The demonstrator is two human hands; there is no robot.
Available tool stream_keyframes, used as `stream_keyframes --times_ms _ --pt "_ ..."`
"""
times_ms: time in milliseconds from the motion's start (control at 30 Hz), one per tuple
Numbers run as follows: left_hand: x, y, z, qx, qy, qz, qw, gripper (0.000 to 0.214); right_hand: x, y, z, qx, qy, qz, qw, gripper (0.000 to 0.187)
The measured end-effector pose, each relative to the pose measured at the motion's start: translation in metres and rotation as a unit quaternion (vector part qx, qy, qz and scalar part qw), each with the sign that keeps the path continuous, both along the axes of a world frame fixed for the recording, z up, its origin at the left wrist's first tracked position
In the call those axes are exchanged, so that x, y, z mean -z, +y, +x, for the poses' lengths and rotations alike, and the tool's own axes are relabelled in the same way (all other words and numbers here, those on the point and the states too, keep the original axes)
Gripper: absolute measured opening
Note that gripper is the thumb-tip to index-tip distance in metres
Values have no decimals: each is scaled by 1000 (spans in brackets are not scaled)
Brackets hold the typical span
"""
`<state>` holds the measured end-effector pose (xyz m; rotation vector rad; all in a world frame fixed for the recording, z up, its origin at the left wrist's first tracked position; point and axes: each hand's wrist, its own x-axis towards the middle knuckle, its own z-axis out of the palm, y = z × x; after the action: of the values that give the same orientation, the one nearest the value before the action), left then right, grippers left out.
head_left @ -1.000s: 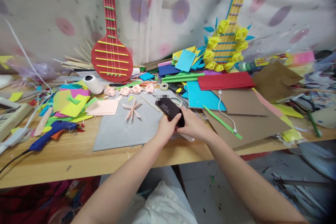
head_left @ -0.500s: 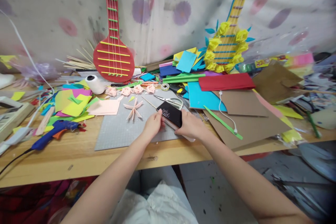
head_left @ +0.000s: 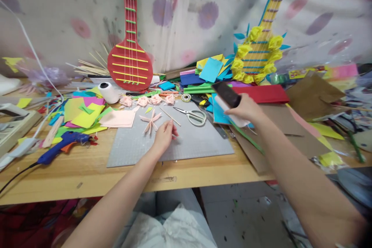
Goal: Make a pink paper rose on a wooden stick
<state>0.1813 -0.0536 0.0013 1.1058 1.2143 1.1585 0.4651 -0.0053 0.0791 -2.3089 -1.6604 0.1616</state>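
Observation:
My right hand (head_left: 247,109) grips a dark smartphone (head_left: 226,93), slightly blurred, with a white slab against its underside. It is over the blue sheets (head_left: 220,113) and brown cardboard on the right. My left hand (head_left: 165,137) hovers low over the grey cutting mat (head_left: 200,143), fingers loosely bent and apart, with nothing visible in them. Just beyond its fingertips lies a thin wooden stick (head_left: 171,117). To its left is a pink folded-paper star (head_left: 150,121). Scissors (head_left: 196,117) with pale handles rest on the mat, slightly open.
A blue glue gun (head_left: 65,145) lies at the left, near coloured paper scraps (head_left: 83,112). Pink paper roses (head_left: 142,101) and a white thread spool (head_left: 108,92) line the mat's far side. A red paper lute (head_left: 130,64) and a yellow flowered one (head_left: 257,56) stand behind.
My right hand has carried the phone off the mat, up and to the right. My left hand has let go of it and moved slightly left and down. The scissors are now uncovered.

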Motion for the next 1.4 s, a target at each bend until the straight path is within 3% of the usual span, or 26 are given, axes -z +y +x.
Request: stream_keyframes --times_ms 100,300,533,667,767,867,967,1033,1100,1200,1300,1400 --pt "4 1 -7 -2 8 11 1000 37 -8 29 32 100 -27 11 995 96" --pt "10 4 -22 -32 9 12 999 38 8 60 68 195 -9 -39 980 97" --pt "3 0 -28 -40 11 46 998 39 3 65 60 186 -41 -47 981 111" --pt "-5 -6 -37 -49 13 77 996 36 -4 54 44 179 -62 -11 982 103" --pt "-9 -1 -52 -84 27 108 990 35 -7 43 14 107 -112 80 985 85" --pt "-8 12 -73 -152 89 139 975 33 -2 28 -39 -19 -88 104 990 63" --pt "0 25 -94 -218 198 179 939 25 20 14 -108 -172 12 85 981 36" --pt "9 29 -106 -228 277 201 911 17 40 6 -152 -250 86 66 962 26" --pt "16 28 -113 -205 337 222 892 17 59 2 -188 -298 150 26 942 24" --pt "21 24 -117 -115 423 299 848 36 80 3 -221 -372 176 90 907 38" --pt "24 23 -115 -37 476 336 812 39 92 7 -234 -411 178 145 882 41" --pt "27 27 -114 -8 492 326 807 40 97 6 -237 -404 165 164 885 32"
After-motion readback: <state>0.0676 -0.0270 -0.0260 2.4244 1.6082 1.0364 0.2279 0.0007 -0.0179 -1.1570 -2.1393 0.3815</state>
